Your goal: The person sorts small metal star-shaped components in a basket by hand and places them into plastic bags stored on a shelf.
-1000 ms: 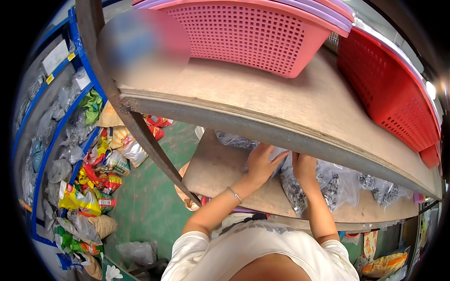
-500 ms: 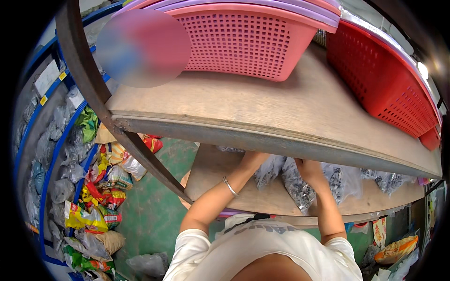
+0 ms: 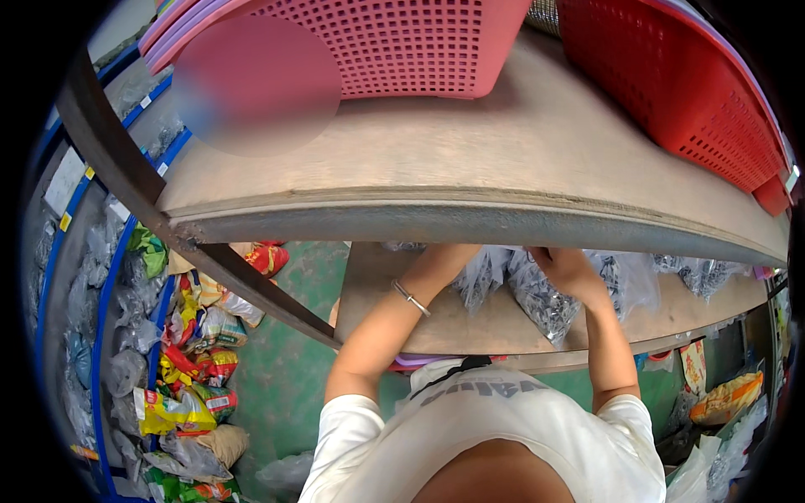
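Note:
On the lower shelf board (image 3: 453,329), under the upper shelf's edge, sits a clear plastic bag (image 3: 541,303) full of small dark grey parts. My right hand (image 3: 563,270) is at the top of this bag, its fingers bent and closed on the gathered plastic. Further left, my left hand (image 3: 455,253) reaches in beside another clear bag of dark pieces (image 3: 480,283). The upper shelf hides its fingers. A silver bangle (image 3: 411,298) circles my left wrist.
The thick front edge of the upper shelf (image 3: 470,222) crosses above my hands. It bears stacked pink baskets (image 3: 411,50) and a red basket (image 3: 662,92). More filled bags (image 3: 704,277) lie at right. Colourful sacks (image 3: 197,369) line the floor beside blue racks (image 3: 105,293) at left.
The view has shifted, so the upper shelf and baskets sit higher in it. Both hands stay by the bags, and my right hand has turned slightly, still at the bag's top.

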Tool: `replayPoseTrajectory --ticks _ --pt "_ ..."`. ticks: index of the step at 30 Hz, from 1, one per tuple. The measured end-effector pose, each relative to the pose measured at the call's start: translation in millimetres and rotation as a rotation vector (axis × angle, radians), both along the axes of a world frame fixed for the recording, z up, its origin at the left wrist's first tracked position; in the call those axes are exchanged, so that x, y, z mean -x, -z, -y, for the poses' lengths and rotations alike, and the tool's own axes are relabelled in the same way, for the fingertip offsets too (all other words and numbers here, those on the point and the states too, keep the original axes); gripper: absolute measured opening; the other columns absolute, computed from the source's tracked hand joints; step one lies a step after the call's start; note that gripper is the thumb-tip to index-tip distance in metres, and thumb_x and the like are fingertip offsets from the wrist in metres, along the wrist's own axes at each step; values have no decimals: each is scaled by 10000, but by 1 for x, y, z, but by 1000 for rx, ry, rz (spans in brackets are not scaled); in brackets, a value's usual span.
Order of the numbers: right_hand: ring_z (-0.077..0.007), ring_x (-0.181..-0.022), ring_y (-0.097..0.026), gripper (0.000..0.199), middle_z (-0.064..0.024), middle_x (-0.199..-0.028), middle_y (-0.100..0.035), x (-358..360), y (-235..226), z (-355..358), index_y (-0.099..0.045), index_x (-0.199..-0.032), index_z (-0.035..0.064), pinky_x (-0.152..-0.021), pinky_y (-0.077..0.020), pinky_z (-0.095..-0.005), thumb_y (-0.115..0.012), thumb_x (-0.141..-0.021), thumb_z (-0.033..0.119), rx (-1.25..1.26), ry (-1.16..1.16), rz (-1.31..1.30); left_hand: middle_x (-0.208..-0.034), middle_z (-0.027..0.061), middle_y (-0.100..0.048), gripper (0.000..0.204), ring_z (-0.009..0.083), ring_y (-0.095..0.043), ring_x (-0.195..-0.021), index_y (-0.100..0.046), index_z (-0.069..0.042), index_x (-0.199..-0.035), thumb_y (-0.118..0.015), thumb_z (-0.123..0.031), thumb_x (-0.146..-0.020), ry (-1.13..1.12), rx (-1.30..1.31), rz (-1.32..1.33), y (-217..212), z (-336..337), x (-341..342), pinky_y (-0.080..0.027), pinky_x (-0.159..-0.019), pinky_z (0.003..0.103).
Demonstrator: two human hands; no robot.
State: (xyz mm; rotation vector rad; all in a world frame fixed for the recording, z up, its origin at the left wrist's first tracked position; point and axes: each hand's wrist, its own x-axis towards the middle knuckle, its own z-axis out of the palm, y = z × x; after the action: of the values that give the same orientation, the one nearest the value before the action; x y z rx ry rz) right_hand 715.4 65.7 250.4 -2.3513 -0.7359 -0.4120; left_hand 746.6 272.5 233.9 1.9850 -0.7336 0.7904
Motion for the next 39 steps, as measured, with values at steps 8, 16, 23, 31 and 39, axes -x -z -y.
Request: replayPoseTrajectory --ticks 8,16,23,31,39 --pt "-305 -1069 -509 320 -188 -1135 -552 -17 -7 -16 -543 -1105 -6 -898 -402 -380 -611 -800 65 -39 98 167 -971 165 -633 224 310 -590 -927 -621 -9 -975 -631 -136 -791 -102 -55 77 2 20 -4 -456 -793 390" --pt "-310 -1041 -521 324 -164 -1080 -582 -23 -8 -20 -579 -1067 17 -882 -411 -401 -662 -764 95 -78 75 416 -853 144 -651 200 321 -614 -804 -643 -19 -888 -664 -148 -736 -184 -8 57 -3 23 4 -478 -688 395" --pt "-313 -1035 -523 367 -137 -1075 -590 -23 -21 -28 -598 -1067 60 -868 -418 -405 -696 -738 190 212 176 162 -825 150 -644 204 329 -607 -754 -629 -7 -864 -658 -136 -709 -191 29 15 -3 20 7 -471 -662 394" --pt "-311 -1020 -536 334 -139 -1059 -595 -31 -9 -24 -606 -1032 39 -849 -424 -405 -692 -726 143 301 163 546 -799 174 -630 225 315 -609 -730 -620 4 -885 -646 -157 -729 -180 60 -125 -7 23 14 -464 -661 383" --pt "-304 -705 -600 148 -176 -746 -611 40 -52 -21 -600 -874 -6 -624 -475 -381 -627 -784 108 136 279 271 -851 159 -653 245 314 -616 -777 -632 8 -924 -642 -182 -771 -195 16 16 9 5 9 -461 -694 380"
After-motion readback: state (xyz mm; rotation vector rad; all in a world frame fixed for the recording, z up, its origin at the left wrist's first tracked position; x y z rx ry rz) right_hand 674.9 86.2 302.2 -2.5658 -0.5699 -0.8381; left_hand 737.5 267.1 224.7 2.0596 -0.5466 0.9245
